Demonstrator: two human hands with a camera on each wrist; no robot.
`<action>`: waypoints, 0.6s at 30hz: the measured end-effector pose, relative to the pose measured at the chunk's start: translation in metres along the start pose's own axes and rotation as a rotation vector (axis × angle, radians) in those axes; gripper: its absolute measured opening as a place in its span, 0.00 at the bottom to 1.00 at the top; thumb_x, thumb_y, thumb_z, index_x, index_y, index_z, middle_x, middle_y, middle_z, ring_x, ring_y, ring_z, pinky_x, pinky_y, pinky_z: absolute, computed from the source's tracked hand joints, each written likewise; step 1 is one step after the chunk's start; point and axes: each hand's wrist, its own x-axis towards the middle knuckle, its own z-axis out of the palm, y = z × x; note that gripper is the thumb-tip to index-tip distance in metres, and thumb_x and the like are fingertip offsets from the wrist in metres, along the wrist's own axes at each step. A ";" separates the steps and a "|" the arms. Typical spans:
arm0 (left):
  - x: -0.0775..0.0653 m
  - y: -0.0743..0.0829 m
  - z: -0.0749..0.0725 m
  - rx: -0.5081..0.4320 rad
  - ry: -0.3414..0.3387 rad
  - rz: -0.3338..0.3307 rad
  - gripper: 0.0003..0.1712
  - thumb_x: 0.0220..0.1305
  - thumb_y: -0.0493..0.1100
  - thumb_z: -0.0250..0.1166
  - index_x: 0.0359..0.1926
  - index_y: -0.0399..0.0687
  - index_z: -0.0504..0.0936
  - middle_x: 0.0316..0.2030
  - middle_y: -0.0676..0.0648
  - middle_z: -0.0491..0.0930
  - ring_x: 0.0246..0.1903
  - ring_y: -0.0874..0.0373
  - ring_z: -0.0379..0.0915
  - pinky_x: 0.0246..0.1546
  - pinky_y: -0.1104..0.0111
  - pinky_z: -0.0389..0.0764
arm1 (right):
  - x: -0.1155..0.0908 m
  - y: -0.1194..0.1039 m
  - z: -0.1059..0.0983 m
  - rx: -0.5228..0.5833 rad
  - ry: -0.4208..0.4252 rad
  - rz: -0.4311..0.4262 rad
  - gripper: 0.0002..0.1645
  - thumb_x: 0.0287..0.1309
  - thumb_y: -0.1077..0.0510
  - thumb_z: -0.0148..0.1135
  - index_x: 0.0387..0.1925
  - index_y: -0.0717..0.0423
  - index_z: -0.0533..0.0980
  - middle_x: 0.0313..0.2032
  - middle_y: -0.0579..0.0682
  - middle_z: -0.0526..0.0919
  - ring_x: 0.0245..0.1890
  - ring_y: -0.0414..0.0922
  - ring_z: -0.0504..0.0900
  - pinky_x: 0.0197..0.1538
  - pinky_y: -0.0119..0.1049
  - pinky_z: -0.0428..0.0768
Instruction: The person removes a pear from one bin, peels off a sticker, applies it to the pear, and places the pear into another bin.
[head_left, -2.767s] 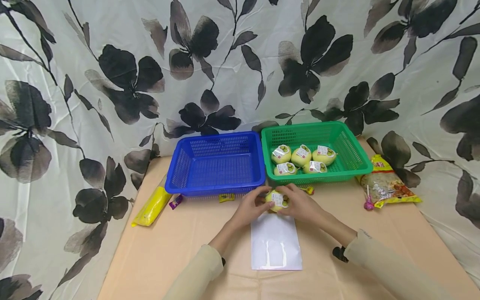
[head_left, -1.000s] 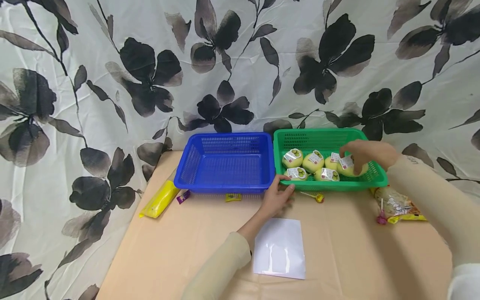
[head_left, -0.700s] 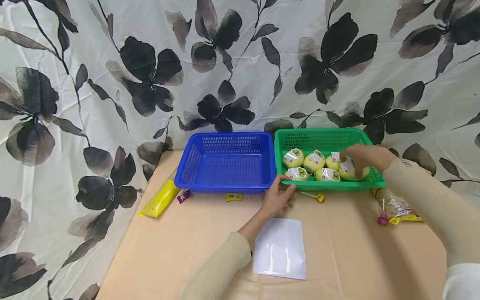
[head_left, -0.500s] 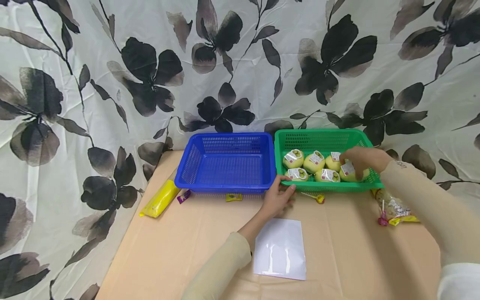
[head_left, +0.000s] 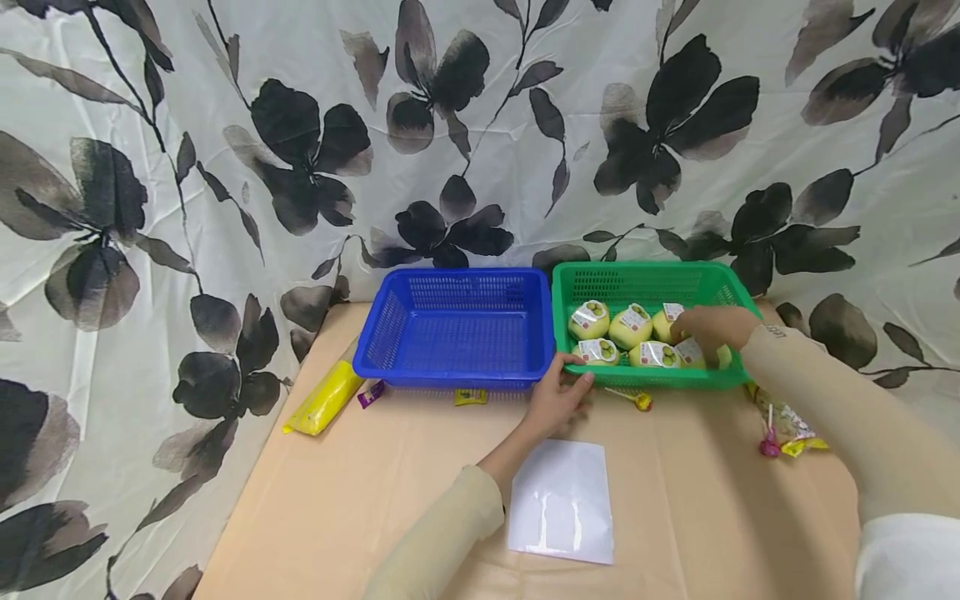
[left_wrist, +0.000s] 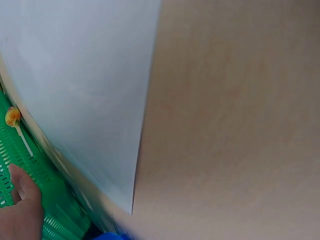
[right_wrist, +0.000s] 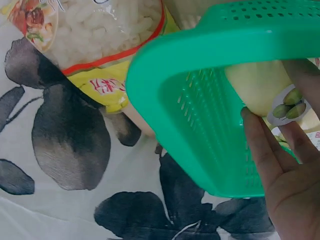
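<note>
My right hand (head_left: pixel 712 326) reaches into the green basket (head_left: pixel 660 378) at the back right. Its fingers and thumb grip a pale green round fruit (right_wrist: pixel 250 85) with a label, at the right end of several similar labelled fruits (head_left: pixel 630 327). The hand partly covers that fruit (head_left: pixel 688 353) in the head view. My left hand (head_left: pixel 555 400) holds the front left corner of the green basket, index finger on the rim and thumb low on the outside. The left wrist view shows this hand (left_wrist: pixel 24 210) against the basket's green wall.
A blue basket (head_left: pixel 452 379) adjoins the green one. White paper (head_left: pixel 561 500) lies in front. A yellow packet (head_left: pixel 325 400), small wrapped sweets (head_left: pixel 470 397), a yellow lollipop (head_left: pixel 641 401), a pink lollipop (head_left: pixel 769 443) and a yellow-edged food bag (right_wrist: pixel 110 35) lie round the baskets.
The fruit that both hands held above the paper is now in the green basket. My left hand has moved to the basket's corner. Most recently my right hand has shifted slightly left and lower.
</note>
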 end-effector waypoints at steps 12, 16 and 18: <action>-0.002 0.002 0.006 0.007 -0.026 0.006 0.17 0.77 0.42 0.62 0.62 0.48 0.71 0.51 0.29 0.81 0.48 0.24 0.82 0.47 0.37 0.85 | -0.002 -0.001 0.002 -0.020 -0.039 0.078 0.42 0.37 0.66 0.86 0.60 0.56 0.80 0.61 0.64 0.80 0.61 0.68 0.77 0.50 0.58 0.86; -0.002 0.000 0.006 0.007 -0.029 0.007 0.17 0.77 0.42 0.62 0.62 0.48 0.71 0.53 0.25 0.80 0.48 0.24 0.82 0.48 0.37 0.86 | -0.002 -0.001 0.001 -0.046 -0.062 0.071 0.41 0.39 0.66 0.86 0.59 0.58 0.79 0.61 0.66 0.79 0.60 0.68 0.77 0.54 0.59 0.85; -0.002 0.000 0.006 0.003 -0.030 0.007 0.17 0.77 0.42 0.62 0.62 0.49 0.71 0.53 0.24 0.79 0.48 0.24 0.82 0.48 0.38 0.86 | -0.002 -0.002 0.000 -0.045 -0.062 0.084 0.41 0.39 0.68 0.85 0.59 0.58 0.79 0.61 0.66 0.79 0.60 0.68 0.78 0.52 0.58 0.86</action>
